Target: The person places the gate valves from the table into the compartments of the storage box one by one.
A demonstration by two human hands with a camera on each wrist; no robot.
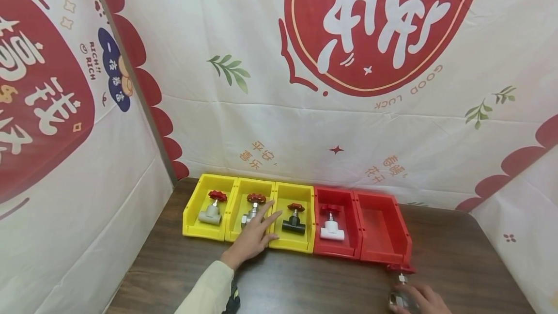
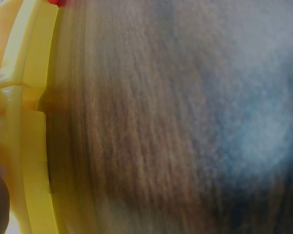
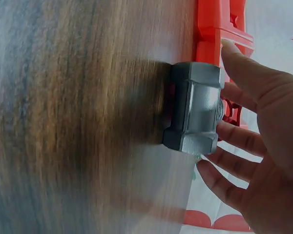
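My right hand (image 1: 420,299) holds a grey metal valve (image 3: 198,109) with a red handwheel (image 1: 401,269), just in front of the right-hand red bin (image 1: 383,222). In the right wrist view the thumb and fingers lie along the side of its body. My left hand (image 1: 253,236) spreads its fingers over the front and divider of the middle yellow bin (image 1: 233,229) and the right yellow bin (image 1: 287,245). Under these fingers the middle bin's metal valve (image 1: 248,217) is partly hidden; a black valve (image 1: 294,222) lies beside them.
The left yellow bin (image 1: 192,229) contains a grey valve (image 1: 211,212); the left red bin (image 1: 348,251) contains a white valve (image 1: 332,230). All the bins stand in a row on the brown wooden table (image 1: 314,285), before a printed white cloth (image 1: 279,125).
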